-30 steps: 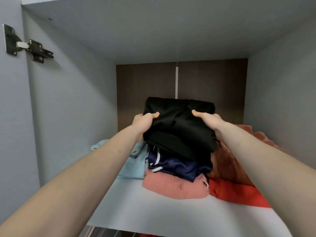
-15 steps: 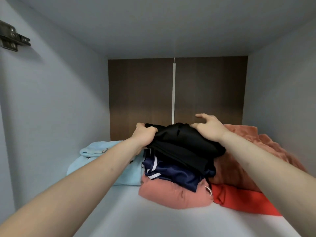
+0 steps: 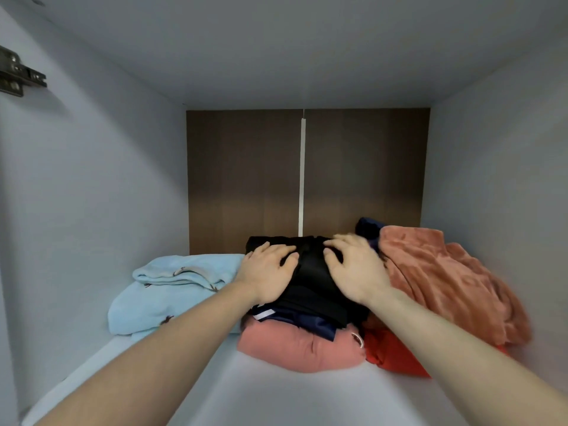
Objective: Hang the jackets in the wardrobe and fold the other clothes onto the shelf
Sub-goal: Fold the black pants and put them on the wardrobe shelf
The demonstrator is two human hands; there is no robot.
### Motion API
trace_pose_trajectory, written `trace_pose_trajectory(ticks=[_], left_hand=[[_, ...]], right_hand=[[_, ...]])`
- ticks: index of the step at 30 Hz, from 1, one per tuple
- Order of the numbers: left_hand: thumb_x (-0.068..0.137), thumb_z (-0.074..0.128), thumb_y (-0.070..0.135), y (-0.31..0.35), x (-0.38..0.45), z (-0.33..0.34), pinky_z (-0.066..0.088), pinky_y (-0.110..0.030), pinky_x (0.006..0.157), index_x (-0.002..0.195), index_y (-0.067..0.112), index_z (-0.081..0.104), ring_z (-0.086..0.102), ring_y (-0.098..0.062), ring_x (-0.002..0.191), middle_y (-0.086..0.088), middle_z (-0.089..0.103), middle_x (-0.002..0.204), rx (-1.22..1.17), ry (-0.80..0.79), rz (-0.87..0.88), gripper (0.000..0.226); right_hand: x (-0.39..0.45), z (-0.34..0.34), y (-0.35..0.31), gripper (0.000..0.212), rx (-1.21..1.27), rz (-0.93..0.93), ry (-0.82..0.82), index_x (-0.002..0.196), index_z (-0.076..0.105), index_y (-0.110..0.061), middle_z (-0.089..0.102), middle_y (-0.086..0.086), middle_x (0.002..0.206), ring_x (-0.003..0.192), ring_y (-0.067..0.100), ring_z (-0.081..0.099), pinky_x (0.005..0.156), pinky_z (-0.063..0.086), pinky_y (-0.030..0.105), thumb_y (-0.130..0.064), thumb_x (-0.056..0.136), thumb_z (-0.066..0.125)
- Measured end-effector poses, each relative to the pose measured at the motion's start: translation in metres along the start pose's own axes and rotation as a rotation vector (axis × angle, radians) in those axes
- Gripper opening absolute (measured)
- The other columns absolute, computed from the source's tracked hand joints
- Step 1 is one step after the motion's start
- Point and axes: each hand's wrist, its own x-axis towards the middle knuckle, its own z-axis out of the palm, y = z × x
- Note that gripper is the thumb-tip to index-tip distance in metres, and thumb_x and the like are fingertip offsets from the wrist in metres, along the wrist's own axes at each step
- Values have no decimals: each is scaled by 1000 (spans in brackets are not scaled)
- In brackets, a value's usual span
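A folded black garment point(image 3: 310, 281) lies on top of the middle pile on the wardrobe shelf point(image 3: 276, 398). Under it are a navy piece with white stripes point(image 3: 307, 321) and a pink folded garment point(image 3: 295, 348). My left hand point(image 3: 267, 272) presses flat on the black garment's left half, fingers spread. My right hand point(image 3: 356, 269) presses flat on its right half, fingers straight. Neither hand grips the cloth.
A light blue fleece point(image 3: 172, 290) lies folded at the left of the pile. A rust-orange plush garment point(image 3: 442, 281) and a red cloth point(image 3: 387, 348) lie at the right. A metal door hinge point(image 3: 18, 75) sticks out of the left wall. The brown back panel point(image 3: 246, 179) closes the compartment.
The black garment came down from mid-air onto the pile. Both hands let go of its edges and now lie flat on top of it.
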Motion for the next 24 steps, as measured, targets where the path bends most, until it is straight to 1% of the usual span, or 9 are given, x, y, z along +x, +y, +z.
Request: trace_pose_trajectory(ticks=[2,5,8,10,14,16,19,22,24], left_hand=[[105,24,57,-9,-5,10,13,-45,128,156,40,38,14,-17,158,14,33,165,48,-17,-8,55],[104,19,56,-11,-13,21,3,-48,128,161,41,24,2,-16,159,15,20,169,158,-95,-31,59],[105,16,55,3,-14,13,-3,-51,128,163,41,14,-6,-20,159,14,8,172,218,-199,-91,59],[107,16,55,14,-16,-2,-5,-51,128,163,41,13,-6,-23,159,13,4,172,202,-240,-131,58],[109,27,48,30,-32,-35,5,-48,128,159,37,32,9,-24,159,9,19,171,82,-65,-80,52],[108,32,44,37,-51,-50,11,-46,128,157,35,38,16,-24,158,6,27,168,95,12,-36,50],[108,38,40,49,-88,-72,15,-42,127,155,32,42,20,-25,156,4,31,167,140,49,1,49],[106,47,35,59,-135,-90,16,-36,126,151,30,48,24,-22,155,5,36,164,154,120,40,46],[103,54,32,60,-170,-100,20,-32,123,146,30,54,32,-18,150,8,41,160,120,176,69,43]], right_hand=[[-19,16,-1,47,21,-16,-37,147,57,-32,52,-5,155,146,19,41,122,22,36,-48,106,39],[-30,34,1,52,19,22,-151,156,43,-32,40,-5,163,155,17,27,128,10,37,-48,109,31],[-23,21,-1,54,26,39,-257,159,39,-29,35,-3,166,156,19,23,129,9,40,-48,109,29],[-20,7,-3,55,34,38,-305,159,39,-28,34,-2,167,156,19,24,129,10,42,-49,109,31],[-19,-26,-4,50,80,5,-169,151,51,-30,43,-5,162,150,20,37,126,19,44,-50,107,37],[-27,-38,-6,47,110,-20,-159,148,54,-33,43,-8,162,148,20,39,124,20,41,-49,106,39],[-45,-52,-13,44,187,-49,-190,147,56,-31,41,-7,162,149,17,37,120,17,32,-44,107,44],[-73,-67,-28,40,350,-109,-168,145,58,-25,45,-3,160,149,13,37,117,19,22,-33,106,52],[-93,-73,-39,39,456,-138,-150,143,59,-26,47,-6,157,147,10,38,116,22,19,-29,105,56]])
